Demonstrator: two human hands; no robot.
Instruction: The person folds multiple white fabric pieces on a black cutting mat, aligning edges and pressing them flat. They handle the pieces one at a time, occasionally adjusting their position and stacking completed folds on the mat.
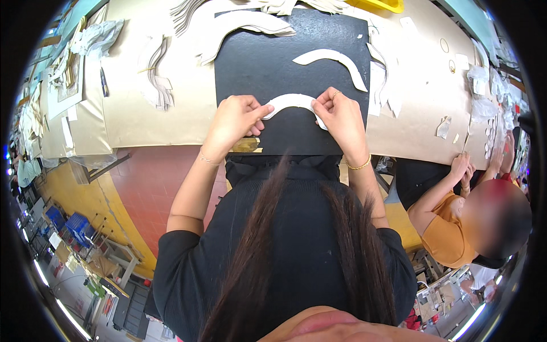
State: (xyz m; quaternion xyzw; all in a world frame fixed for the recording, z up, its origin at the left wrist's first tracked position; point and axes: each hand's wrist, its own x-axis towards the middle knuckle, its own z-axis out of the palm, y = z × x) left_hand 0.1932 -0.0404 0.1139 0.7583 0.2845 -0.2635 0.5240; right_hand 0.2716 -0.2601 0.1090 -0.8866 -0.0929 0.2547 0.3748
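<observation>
A white arc-shaped strip (293, 100) lies at the near part of a black board (268, 65), its curve bulging away from me. My left hand (236, 115) pinches its left end between thumb and fingers. At the opposite end, my right hand (343, 118) grips the strip the same way. Another white curved strip (333, 55) rests farther off on the board's right side. A pile of larger cream curved pieces (250, 23) overlaps the board's far left corner. Beside my left wrist, a patch of gold-brown tape (245, 145) shows at the board's near edge.
Bundled curved pieces (154, 74) lie on the covered table (128, 119) to the left, near a dark pen (104, 82). More pieces (379, 74) border the board's right edge. A yellow tray (382, 4) stands at the back. At right, a co-worker in an orange top (447, 231) works.
</observation>
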